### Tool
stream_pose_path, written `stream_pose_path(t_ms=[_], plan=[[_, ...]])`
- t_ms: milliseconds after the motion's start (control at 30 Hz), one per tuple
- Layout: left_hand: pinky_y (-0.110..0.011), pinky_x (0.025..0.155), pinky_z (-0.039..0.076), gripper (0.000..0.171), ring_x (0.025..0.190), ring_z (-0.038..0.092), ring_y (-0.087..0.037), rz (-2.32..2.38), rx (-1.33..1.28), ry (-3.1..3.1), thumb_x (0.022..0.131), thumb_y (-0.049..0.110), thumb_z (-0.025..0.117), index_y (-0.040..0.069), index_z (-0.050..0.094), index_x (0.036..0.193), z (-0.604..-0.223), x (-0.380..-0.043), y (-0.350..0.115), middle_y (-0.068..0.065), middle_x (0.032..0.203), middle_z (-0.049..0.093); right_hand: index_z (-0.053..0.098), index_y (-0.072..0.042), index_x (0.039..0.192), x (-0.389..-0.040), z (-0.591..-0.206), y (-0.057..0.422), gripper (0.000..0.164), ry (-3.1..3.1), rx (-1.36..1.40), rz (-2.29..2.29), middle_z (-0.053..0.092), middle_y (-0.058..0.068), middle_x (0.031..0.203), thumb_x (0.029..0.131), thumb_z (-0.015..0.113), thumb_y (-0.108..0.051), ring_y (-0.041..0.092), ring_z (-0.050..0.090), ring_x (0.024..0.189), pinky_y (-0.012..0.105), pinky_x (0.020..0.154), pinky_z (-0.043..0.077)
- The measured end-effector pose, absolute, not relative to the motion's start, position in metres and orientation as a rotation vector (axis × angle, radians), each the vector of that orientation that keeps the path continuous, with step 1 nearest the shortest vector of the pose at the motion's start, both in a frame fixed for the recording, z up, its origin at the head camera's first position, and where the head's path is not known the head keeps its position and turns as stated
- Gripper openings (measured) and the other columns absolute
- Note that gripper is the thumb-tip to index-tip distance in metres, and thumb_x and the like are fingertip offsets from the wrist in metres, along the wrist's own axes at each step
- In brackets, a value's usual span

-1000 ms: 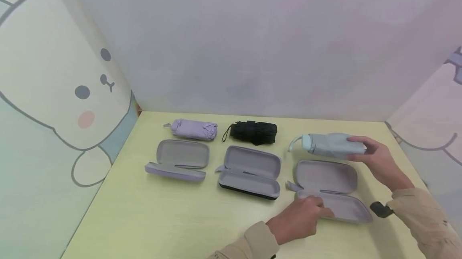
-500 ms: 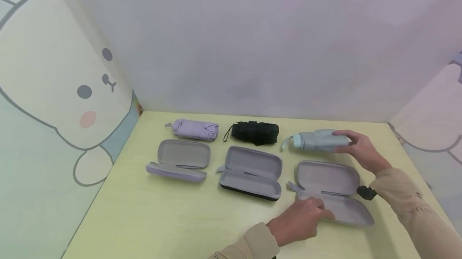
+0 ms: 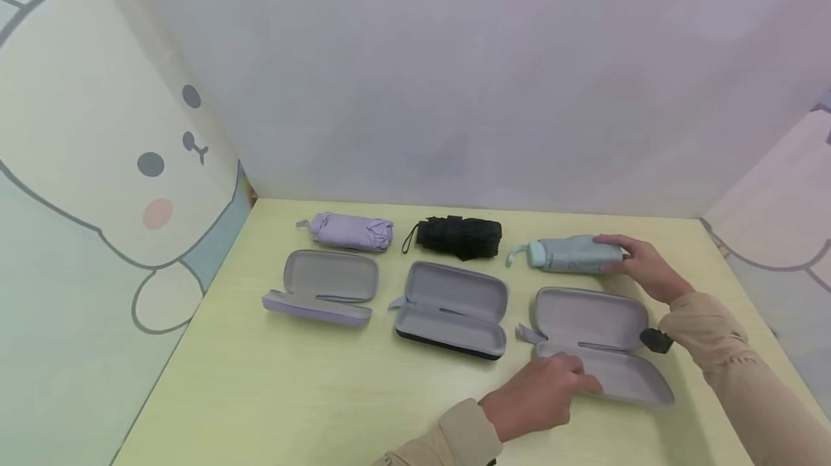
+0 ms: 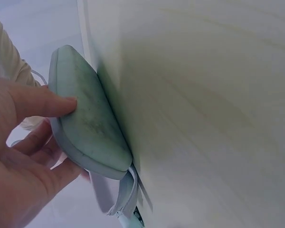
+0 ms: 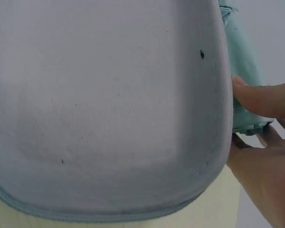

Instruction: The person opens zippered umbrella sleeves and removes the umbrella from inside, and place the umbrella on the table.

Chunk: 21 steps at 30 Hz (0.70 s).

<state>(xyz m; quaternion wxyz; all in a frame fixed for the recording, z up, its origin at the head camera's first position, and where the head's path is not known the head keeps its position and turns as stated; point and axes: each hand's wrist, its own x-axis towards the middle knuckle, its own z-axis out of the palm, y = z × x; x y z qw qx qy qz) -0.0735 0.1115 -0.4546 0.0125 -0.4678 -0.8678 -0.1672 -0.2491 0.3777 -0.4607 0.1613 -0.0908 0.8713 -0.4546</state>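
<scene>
At the right of the table in the head view, my right hand (image 3: 644,270) grips the right end of a folded pale mint umbrella (image 3: 574,255), which lies crosswise behind an opened zip case (image 3: 591,316). The umbrella's strap end points left. The right wrist view shows the thumb and fingers around the umbrella's end (image 5: 247,66), partly hidden by the case's grey lining (image 5: 109,104). My left hand (image 3: 535,394) pinches the near half of that case between thumb and fingers; its green outer shell (image 4: 88,114) shows in the left wrist view, tilted against the table.
Along the back lie a folded lilac umbrella (image 3: 350,232) and a folded black umbrella (image 3: 459,237). In front of them sit an opened lilac case (image 3: 331,277) and an opened black case (image 3: 454,293). A pale wall (image 3: 454,76) rises behind the table (image 3: 311,401).
My right hand has carried the mint umbrella left and slightly down behind the case, then stayed nearly still over the last half second. My left hand keeps its place on the case.
</scene>
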Motion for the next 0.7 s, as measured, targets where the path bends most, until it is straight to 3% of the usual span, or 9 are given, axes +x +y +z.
stream_pose_path(t_ms=[200,367,500,600,700], plan=[[-0.008,0.061,0.037,0.04,0.082,0.049,0.001,-0.444,-1.399,-2.678,0.074,0.01,0.073,0.03,0.07,0.108,-0.452,-0.075,0.109,0.013,0.089,0.055,0.035,0.004,0.14,-0.25,-0.459,0.377,0.063,2.518,-0.32,-1.224,0.025,0.03,0.146,0.086,0.066,-0.006,0.056,0.035,0.123,0.046,0.089,0.045],[-0.009,0.072,0.041,0.031,0.096,0.053,-0.004,-0.506,-1.346,-2.579,0.083,0.014,0.066,0.025,0.068,0.112,-0.442,-0.082,0.096,0.008,0.103,0.06,0.027,0.007,0.142,-0.247,-0.457,0.382,0.071,2.529,-0.321,-1.186,0.025,0.033,0.144,0.085,0.067,-0.005,0.057,0.035,0.122,0.048,0.089,0.046],[-0.008,0.075,0.041,0.028,0.1,0.054,-0.006,-0.649,-1.274,-2.492,0.087,0.019,0.066,0.02,0.067,0.115,-0.426,-0.095,0.071,0.004,0.11,0.06,0.02,0.007,0.145,-0.238,-0.45,0.392,0.077,2.558,-0.31,-1.104,0.021,0.035,0.144,0.088,0.066,-0.017,0.058,0.032,0.122,0.06,0.092,0.039],[-0.012,0.085,0.04,0.031,0.106,0.051,-0.007,-0.711,-1.196,-2.498,0.088,0.024,0.065,0.019,0.064,0.119,-0.414,-0.104,0.043,0.002,0.115,0.058,0.02,0.007,0.145,-0.227,-0.444,0.401,0.077,2.605,-0.325,-1.038,0.021,0.036,0.144,0.091,0.063,-0.026,0.059,0.03,0.122,0.065,0.09,0.036],[-0.019,0.09,0.042,0.039,0.115,0.048,-0.012,-0.724,-1.106,-2.553,0.087,0.031,0.066,0.018,0.06,0.124,-0.403,-0.112,0.015,0.0,0.122,0.056,0.023,0.004,0.146,-0.215,-0.438,0.409,0.073,2.668,-0.333,-0.987,0.025,0.033,0.144,0.093,0.06,-0.03,0.056,0.033,0.122,0.061,0.086,0.038]])
